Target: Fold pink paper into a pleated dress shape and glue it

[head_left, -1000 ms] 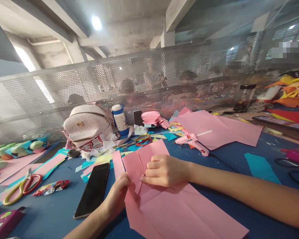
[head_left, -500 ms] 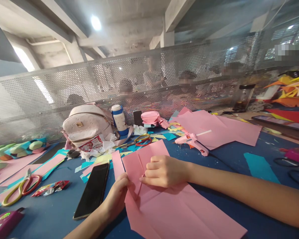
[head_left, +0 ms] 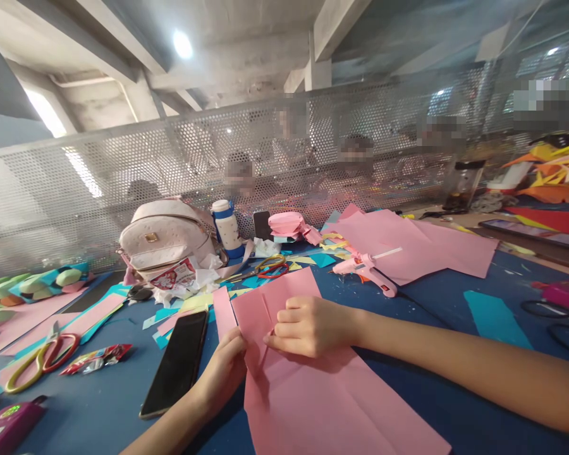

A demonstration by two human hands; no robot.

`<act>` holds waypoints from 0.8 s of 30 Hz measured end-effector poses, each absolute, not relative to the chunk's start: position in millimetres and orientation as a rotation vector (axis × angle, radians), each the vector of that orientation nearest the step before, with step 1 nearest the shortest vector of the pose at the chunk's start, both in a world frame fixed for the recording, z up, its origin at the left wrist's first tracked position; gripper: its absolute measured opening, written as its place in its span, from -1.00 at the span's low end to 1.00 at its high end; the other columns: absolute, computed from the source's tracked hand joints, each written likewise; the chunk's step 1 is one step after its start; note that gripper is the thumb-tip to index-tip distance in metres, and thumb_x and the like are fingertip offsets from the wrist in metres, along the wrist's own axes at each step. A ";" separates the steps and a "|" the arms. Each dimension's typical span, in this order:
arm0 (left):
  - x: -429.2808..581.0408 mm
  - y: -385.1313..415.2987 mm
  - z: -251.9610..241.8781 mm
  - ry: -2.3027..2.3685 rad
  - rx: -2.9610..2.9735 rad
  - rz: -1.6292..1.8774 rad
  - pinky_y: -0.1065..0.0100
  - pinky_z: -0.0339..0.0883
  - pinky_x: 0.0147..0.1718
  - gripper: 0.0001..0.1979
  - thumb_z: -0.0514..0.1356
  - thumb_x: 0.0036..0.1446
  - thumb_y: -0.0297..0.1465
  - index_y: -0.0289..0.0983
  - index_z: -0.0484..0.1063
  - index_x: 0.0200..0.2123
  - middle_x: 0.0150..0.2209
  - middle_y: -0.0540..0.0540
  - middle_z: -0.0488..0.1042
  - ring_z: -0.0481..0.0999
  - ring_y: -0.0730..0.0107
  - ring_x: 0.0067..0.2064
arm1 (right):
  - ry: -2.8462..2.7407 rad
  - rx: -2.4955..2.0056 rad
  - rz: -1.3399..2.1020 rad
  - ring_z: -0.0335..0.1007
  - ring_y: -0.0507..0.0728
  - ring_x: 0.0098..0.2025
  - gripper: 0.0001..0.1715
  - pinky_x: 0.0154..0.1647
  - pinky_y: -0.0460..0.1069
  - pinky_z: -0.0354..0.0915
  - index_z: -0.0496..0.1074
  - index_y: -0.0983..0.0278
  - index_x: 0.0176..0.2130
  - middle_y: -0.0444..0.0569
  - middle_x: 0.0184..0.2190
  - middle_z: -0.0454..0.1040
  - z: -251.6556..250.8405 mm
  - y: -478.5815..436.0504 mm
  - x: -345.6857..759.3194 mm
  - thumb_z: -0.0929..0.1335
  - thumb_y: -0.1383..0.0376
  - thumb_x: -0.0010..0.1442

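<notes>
Head: pink sheet (head_left: pixel 322 398) under right hand (head_left: pixel 308 325), left edge in left hand (head_left: pixel 225 363).

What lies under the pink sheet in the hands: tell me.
The blue tabletop shows along the right edge of the held pink sheet. Anything else beneath is covered, so I cannot tell.

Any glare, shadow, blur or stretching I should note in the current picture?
Head view: glare from the ceiling lamp and the bright opening at left; head view: soft shadow on the pink paper between left hand and right hand; head view: hazy figures behind the metal mesh, with pixelated patches; head view: seemingly wide-angle stretching toward the sides.
</notes>
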State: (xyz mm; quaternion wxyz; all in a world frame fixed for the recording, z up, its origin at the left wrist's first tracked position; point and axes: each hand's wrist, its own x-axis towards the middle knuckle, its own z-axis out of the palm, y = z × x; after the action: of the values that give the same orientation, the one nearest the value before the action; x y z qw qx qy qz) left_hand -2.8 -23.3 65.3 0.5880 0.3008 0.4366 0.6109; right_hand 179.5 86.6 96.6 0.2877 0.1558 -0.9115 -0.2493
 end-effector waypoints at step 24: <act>-11.7 -16.8 59.6 0.753 0.998 1.167 0.23 0.32 0.02 -0.71 0.17 0.21 -0.40 -0.29 0.48 0.00 -0.10 -0.17 0.56 0.50 0.14 0.02 | -2.629 -0.005 -0.199 0.20 0.05 -0.33 -0.80 -0.42 -0.01 0.01 0.44 0.28 -0.30 -0.12 -0.35 0.40 81.8 71.3 173.3 0.28 0.27 0.33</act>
State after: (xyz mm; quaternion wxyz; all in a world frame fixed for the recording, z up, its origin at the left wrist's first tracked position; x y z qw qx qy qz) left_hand -11.7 -16.8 59.6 0.6561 0.4405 0.3324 0.5148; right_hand 173.3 71.3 81.8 0.2498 -0.0019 -0.9655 -0.0732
